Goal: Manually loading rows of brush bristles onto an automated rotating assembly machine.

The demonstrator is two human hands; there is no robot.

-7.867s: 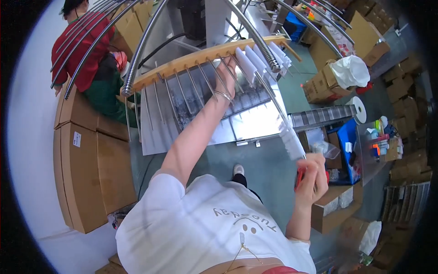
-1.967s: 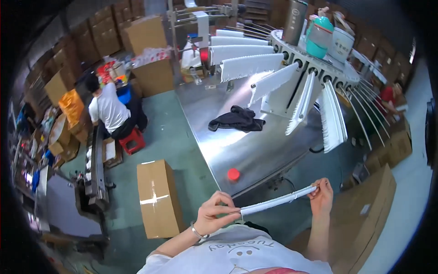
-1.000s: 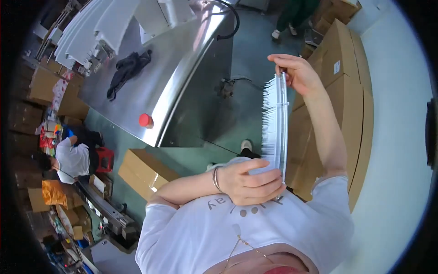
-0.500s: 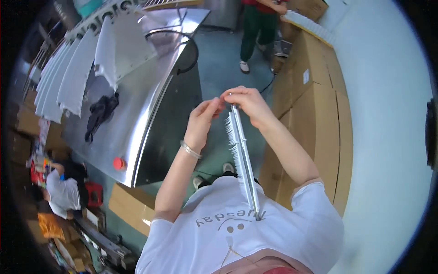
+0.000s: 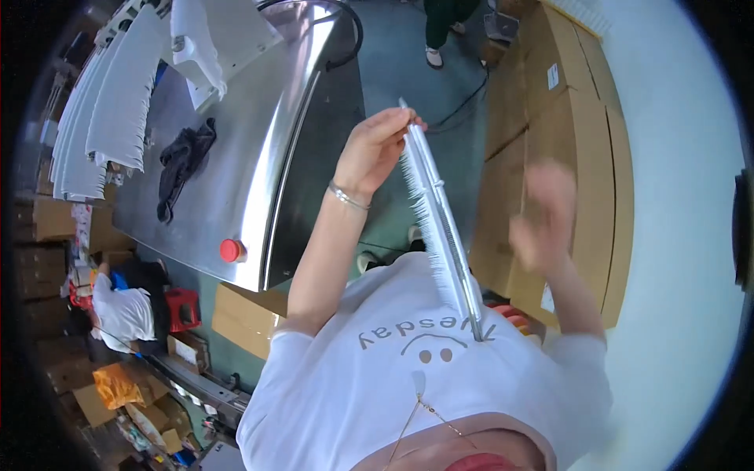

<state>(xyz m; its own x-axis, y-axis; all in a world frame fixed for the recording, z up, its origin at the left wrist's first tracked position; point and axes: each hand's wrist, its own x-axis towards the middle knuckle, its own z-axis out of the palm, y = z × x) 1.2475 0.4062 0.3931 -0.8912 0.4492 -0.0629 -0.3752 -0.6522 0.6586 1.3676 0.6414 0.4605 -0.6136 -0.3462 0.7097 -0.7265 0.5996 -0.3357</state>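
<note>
A long, narrow white strip (image 5: 431, 208) with a comb-like fringe along one side and a metallic rail hangs slanting in front of my white shirt. My left hand (image 5: 371, 153), a bracelet at its wrist, is closed around the far end of this strip. The strip's near end reaches down to my chest. Off to the right, beside the stacked cartons, my right hand (image 5: 546, 216) is apart from the strip. Motion smears its fingers, so I cannot make out whether it holds anything.
On the left stands a steel table (image 5: 236, 165) with a dark cloth (image 5: 184, 165), a red-capped item (image 5: 232, 250) and hanging white fringed panels (image 5: 129, 94). Cardboard cartons (image 5: 542, 149) line the right wall. A person (image 5: 126, 310) is at lower left; another's legs (image 5: 444, 31) show ahead.
My right hand has let go of the strip's far end and swung right and toward me. My left hand now grips that end alone. The view has shifted.
</note>
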